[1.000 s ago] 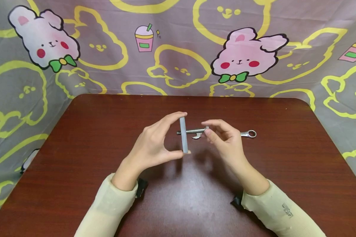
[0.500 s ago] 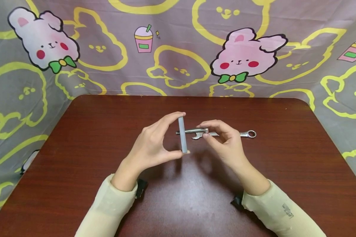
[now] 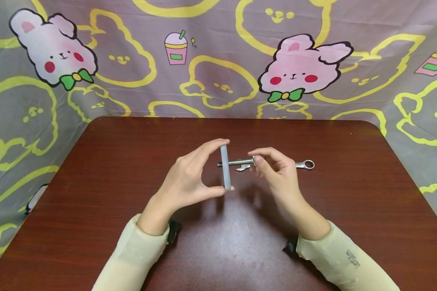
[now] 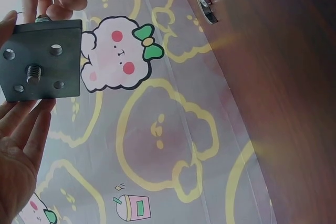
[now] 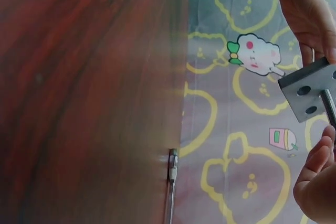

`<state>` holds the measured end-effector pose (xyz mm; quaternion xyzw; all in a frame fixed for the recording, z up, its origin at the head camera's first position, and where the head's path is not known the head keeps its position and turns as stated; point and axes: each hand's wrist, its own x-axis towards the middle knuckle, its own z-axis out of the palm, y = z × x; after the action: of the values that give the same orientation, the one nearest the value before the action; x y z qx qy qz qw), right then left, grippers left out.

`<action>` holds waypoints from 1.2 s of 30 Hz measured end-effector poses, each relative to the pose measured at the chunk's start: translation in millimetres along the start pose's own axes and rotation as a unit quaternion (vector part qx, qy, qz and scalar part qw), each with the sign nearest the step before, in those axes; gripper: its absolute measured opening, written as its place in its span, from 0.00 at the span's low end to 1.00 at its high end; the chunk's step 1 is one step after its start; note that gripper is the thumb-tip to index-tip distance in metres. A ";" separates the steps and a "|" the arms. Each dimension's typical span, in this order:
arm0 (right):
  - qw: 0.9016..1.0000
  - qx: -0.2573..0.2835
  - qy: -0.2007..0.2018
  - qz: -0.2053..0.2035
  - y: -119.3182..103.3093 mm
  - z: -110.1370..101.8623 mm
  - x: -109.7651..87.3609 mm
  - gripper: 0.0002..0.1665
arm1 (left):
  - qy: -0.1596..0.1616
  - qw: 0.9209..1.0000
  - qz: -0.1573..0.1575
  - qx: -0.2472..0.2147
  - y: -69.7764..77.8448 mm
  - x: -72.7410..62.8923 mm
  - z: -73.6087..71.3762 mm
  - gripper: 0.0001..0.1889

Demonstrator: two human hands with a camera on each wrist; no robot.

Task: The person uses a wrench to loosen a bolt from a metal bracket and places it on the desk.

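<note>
My left hand [image 3: 187,173] grips a grey square metal plate [image 4: 47,72] by two opposite edges, thumb below and fingers on top, above the table. The plate stands on edge and has several holes. A long metal bolt [image 3: 238,162] runs through its middle hole, and the threaded tip pokes out on the left side. At the bolt's head end, my right hand [image 3: 276,169] pinches it between thumb and fingers. Behind the right hand lies a combination wrench [image 3: 306,164] on the table, its middle hidden by that hand.
The dark red-brown wooden table [image 3: 94,194] has rounded far corners. A cloth curtain [image 3: 218,52] printed with rabbits and cups hangs around its back and sides.
The right fingers open off the bolt's head half a second ago, then close round it again, with the thumb higher. The plate stays nearly in place in the left hand.
</note>
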<state>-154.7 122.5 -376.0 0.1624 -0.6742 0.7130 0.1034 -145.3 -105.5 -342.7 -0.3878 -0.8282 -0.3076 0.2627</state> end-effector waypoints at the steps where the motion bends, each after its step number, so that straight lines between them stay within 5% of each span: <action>1: 1.000 0.003 0.005 0.002 0.0 0.6 -0.1 0.09 | -0.001 1.000 0.000 -0.001 0.1 0.0 0.1 0.49; 4: 1.000 0.018 0.006 -0.003 -0.5 1.8 -0.7 0.11 | -0.002 1.000 0.002 -0.001 0.8 0.4 0.2 0.49; 12: 0.994 -0.019 -0.061 -0.093 -2.0 -1.1 0.6 0.09 | 0.007 1.000 -0.002 0.001 -0.2 0.6 -2.2 0.49; 27: 1.000 -0.010 0.006 -0.016 -1.4 -0.1 1.9 0.08 | -0.006 1.000 0.002 -0.003 0.6 1.6 0.2 0.48; 36: 0.995 -0.022 -0.056 -0.085 0.7 -0.4 0.9 0.13 | -0.002 1.000 -0.002 0.004 -1.8 1.3 -0.3 0.49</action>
<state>-155.9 122.8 -376.4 0.2562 -0.6784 0.6763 0.1298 -147.4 -106.1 -342.1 -0.3856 -0.8307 -0.3043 0.2620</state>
